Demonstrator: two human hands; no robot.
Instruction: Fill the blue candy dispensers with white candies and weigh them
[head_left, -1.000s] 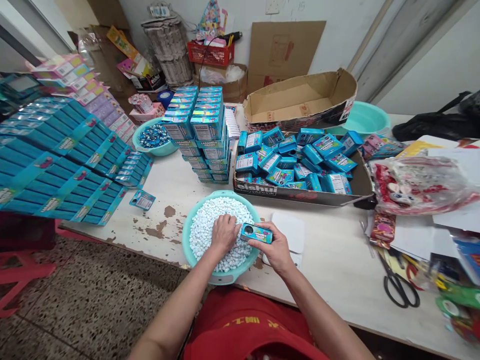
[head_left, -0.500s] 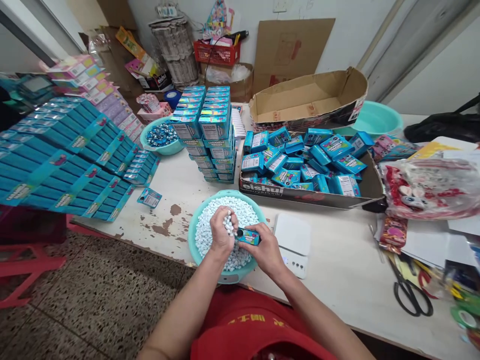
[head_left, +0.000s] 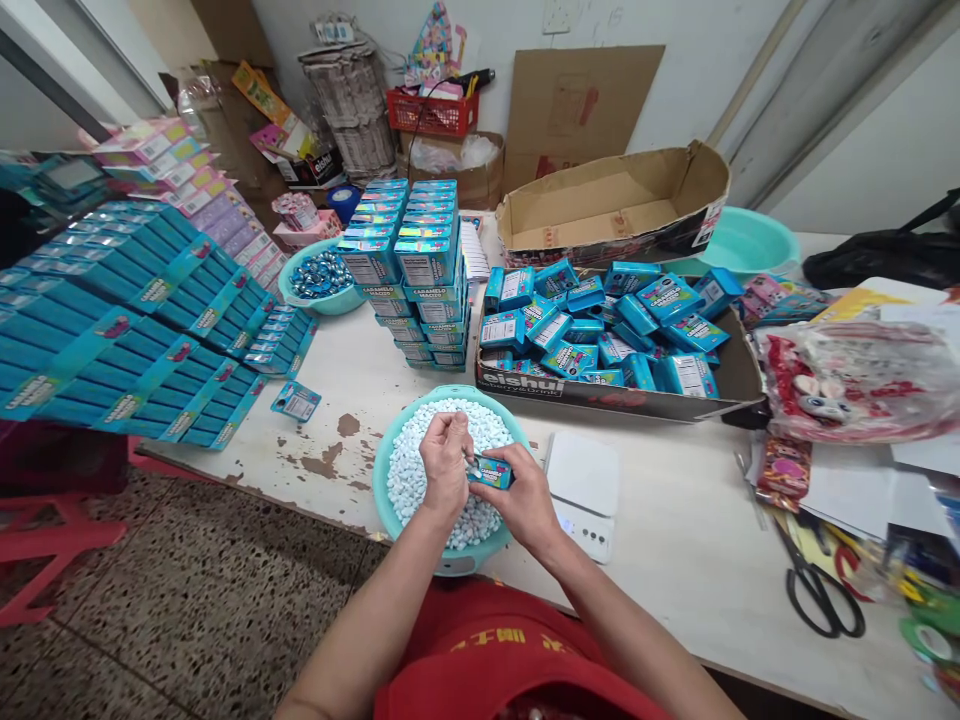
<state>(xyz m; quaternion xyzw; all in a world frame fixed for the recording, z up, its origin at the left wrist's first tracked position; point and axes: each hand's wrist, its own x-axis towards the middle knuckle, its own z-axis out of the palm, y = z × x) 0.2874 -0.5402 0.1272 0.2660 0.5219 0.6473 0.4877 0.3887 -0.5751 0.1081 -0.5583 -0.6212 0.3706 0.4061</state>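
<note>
My left hand is closed over the turquoise basin, its fingers pressed at the open end of a small blue box. White candies fill the basin; in this frame the fingers mostly hide what my left hand holds. My right hand grips the small blue box from its right side, with the printed face up and the opening toward my left hand. Just right of the basin lies a white scale.
Behind the basin are a carton of blue boxes and stacked blue packs. More packs stand at left, near a loose blue box and a bowl of shiny wrapped pieces. Scissors lie at right.
The fingers of my left hand have closed further and moved against the box opening; the white candies seen in that hand earlier are now mostly out of sight. The view has shifted slightly.
</note>
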